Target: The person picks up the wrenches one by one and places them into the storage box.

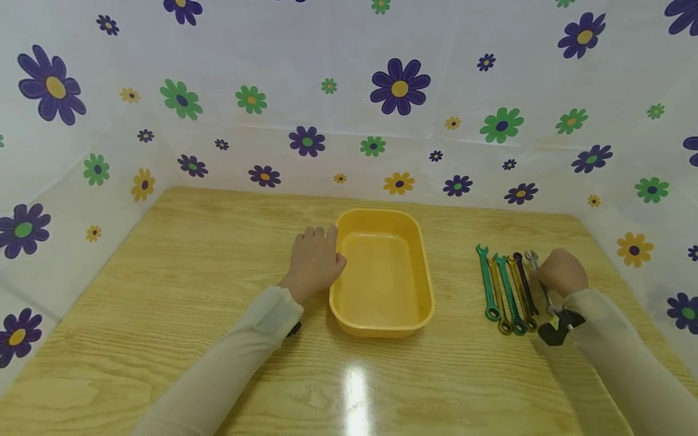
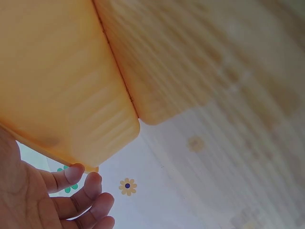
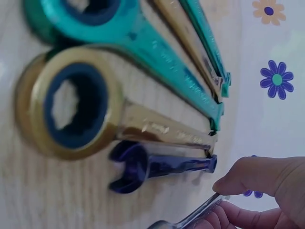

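Observation:
A yellow plastic basin [image 1: 382, 278] stands on the table with nothing inside it. My left hand [image 1: 314, 261] holds its left rim, the thumb over the edge; in the left wrist view, loosely bent fingers [image 2: 90, 191] lie against the outer wall side. My right hand [image 1: 561, 272] pinches a silver wrench [image 3: 198, 213] between thumb and fingers, at the right end of a row of wrenches. Left of it lie a dark purple wrench [image 3: 176, 163], gold wrenches [image 3: 162, 129] and green wrenches [image 1: 507, 287], side by side.
The wood-grain table [image 1: 180, 290] runs back to a white flowered cloth [image 1: 305, 79] that hangs behind and along both sides. A black strap device [image 1: 556, 330] sits at my right wrist, close over the table near the wrench ends.

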`<state>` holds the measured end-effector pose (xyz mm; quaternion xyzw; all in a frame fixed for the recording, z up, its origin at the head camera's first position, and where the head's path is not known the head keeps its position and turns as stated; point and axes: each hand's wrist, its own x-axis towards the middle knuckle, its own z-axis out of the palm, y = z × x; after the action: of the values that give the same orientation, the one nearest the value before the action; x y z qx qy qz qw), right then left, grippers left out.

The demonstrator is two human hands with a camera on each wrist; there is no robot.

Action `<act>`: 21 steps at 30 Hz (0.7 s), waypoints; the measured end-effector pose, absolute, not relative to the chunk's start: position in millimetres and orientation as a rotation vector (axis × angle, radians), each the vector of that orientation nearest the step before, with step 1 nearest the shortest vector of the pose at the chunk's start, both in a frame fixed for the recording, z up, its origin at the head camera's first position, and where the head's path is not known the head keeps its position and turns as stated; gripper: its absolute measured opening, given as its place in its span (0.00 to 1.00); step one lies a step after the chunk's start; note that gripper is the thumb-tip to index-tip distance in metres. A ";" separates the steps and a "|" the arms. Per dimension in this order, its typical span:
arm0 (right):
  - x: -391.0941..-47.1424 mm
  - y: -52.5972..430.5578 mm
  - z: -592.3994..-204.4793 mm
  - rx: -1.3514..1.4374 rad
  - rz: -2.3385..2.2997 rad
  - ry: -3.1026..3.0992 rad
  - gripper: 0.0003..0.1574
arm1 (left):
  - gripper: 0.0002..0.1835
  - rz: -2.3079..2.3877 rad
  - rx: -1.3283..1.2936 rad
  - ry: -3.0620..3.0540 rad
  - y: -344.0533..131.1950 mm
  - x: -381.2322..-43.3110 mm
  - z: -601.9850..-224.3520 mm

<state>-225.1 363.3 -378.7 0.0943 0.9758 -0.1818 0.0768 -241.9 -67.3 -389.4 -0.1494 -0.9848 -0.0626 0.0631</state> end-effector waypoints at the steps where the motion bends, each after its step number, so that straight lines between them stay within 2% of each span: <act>1: -225.5 362.3 -377.2 0.276 -0.539 2.927 0.26 | 0.16 -0.189 -0.454 -2.973 -67.4 -241.6 -389.1; 21: -241.7 332.9 -343.6 0.174 -0.479 2.955 0.29 | 0.18 -0.215 -0.454 -2.966 -68.1 -242.5 -392.1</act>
<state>-241.7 332.9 -343.6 0.0580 0.9829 -0.1594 0.0713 -242.5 -68.1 -392.1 -0.1507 -0.9838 -0.0713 0.0665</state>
